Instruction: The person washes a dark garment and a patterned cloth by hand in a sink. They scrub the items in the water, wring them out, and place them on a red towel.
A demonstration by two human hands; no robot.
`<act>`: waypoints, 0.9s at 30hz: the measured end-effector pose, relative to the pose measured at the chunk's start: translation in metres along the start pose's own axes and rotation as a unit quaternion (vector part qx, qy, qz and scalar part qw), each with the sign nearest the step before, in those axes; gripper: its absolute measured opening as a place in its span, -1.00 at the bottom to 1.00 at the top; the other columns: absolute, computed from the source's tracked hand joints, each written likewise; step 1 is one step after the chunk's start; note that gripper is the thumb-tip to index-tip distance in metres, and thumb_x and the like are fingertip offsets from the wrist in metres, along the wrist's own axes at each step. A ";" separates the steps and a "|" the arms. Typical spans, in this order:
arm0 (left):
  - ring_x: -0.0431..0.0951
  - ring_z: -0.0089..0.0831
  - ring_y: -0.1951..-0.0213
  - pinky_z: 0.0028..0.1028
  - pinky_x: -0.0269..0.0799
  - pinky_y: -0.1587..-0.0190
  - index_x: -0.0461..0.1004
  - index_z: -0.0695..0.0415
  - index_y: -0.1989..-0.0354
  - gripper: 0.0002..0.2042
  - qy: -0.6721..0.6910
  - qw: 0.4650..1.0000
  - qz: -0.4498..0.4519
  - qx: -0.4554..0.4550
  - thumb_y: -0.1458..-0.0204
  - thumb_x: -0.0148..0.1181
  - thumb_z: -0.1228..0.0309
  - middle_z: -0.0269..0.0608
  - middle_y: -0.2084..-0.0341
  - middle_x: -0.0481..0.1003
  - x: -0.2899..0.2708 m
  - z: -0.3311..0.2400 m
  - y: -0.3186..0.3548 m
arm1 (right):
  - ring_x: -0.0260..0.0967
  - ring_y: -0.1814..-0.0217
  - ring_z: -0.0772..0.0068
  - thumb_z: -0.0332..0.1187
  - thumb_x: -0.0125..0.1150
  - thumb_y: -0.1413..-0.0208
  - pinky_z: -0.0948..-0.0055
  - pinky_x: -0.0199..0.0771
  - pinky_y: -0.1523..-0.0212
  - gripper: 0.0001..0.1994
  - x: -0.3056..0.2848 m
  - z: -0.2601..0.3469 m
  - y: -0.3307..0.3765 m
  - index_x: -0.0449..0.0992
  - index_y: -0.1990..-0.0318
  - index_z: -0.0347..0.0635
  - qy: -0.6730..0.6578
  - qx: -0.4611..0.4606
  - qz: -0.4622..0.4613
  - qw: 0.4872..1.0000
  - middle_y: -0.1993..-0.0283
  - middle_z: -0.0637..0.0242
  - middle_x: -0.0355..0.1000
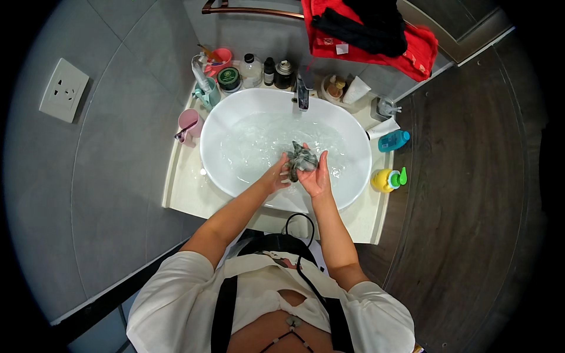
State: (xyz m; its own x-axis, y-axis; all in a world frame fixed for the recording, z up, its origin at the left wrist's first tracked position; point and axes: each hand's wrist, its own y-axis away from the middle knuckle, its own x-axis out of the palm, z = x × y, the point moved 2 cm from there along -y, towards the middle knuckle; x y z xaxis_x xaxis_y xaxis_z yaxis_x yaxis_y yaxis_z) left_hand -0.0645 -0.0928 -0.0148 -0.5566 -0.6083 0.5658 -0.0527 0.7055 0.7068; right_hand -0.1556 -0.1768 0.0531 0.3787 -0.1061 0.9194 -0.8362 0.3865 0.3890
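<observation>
A wet, bunched-up grey and dark patterned cloth (302,160) is held between my two hands above the water in a white oval basin (215,170). My left hand (274,177) grips its left side, with fingers curled against the folds. Cupped under its right side is my right hand (316,180), palm turned up and thumb stretched out. The cloth hides part of the fingers of both hands. The water is clear and rippled. A dark faucet (302,94) stands at the basin's far rim.
Left of the basin stand a pink cup (189,125) and a teal cup (207,95). Several jars and bottles line the back. At right are a blue bottle (393,141) and a yellow pump bottle (385,180). A red towel (421,56) hangs above.
</observation>
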 end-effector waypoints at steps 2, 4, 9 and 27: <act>0.23 -0.38 0.08 -0.26 0.16 0.05 0.19 -0.04 0.01 -0.44 0.068 0.998 -0.006 0.006 0.14 0.02 -0.10 -0.30 0.14 0.23 0.001 0.006 -0.008 | 0.28 0.11 0.35 -0.31 -0.06 -0.08 0.41 0.31 0.08 -0.63 -0.010 0.003 -0.006 0.20 -0.05 -0.18 0.000 -0.035 0.016 0.999 0.09 0.26 0.30; 0.28 -0.44 0.18 -0.37 0.23 0.15 0.23 -0.06 0.06 -0.54 0.153 0.988 -0.030 0.013 0.10 0.06 0.01 -0.33 0.24 0.29 0.002 0.013 -0.017 | 0.28 0.11 0.37 -0.37 -0.04 -0.05 0.41 0.31 0.08 -0.61 -0.016 0.005 -0.011 0.18 -0.07 -0.15 0.020 -0.057 0.031 0.998 0.08 0.27 0.29; 0.36 -0.51 0.36 -0.61 0.32 0.40 0.26 0.06 0.10 -0.61 0.191 0.977 0.033 0.092 0.14 0.18 0.40 -0.29 0.28 0.31 -0.011 -0.009 -0.029 | 0.27 0.11 0.42 -0.52 -0.05 0.02 0.44 0.32 0.11 -0.54 -0.019 0.025 -0.016 0.14 -0.10 -0.07 0.148 -0.070 0.011 0.986 0.10 0.29 0.29; 0.36 -0.36 0.39 -0.48 0.30 0.30 0.47 0.16 0.50 -0.85 -0.438 0.678 -0.251 0.535 0.27 0.01 0.64 -0.17 0.46 0.30 0.015 -0.135 0.030 | 0.35 0.44 0.54 -0.58 -0.34 0.05 0.63 0.39 0.50 -0.61 0.030 0.087 -0.022 0.37 0.10 -0.12 0.533 -0.370 -0.165 0.742 0.17 0.26 0.30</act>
State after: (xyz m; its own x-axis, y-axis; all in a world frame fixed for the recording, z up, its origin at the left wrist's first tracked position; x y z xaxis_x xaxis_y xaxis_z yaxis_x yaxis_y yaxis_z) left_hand 0.0369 -0.1303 0.0721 -0.4990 -0.7515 -0.4316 -0.7284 0.6335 -0.2608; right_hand -0.1608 -0.2678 0.0769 0.9434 0.3264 0.0583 -0.3304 0.9403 0.0820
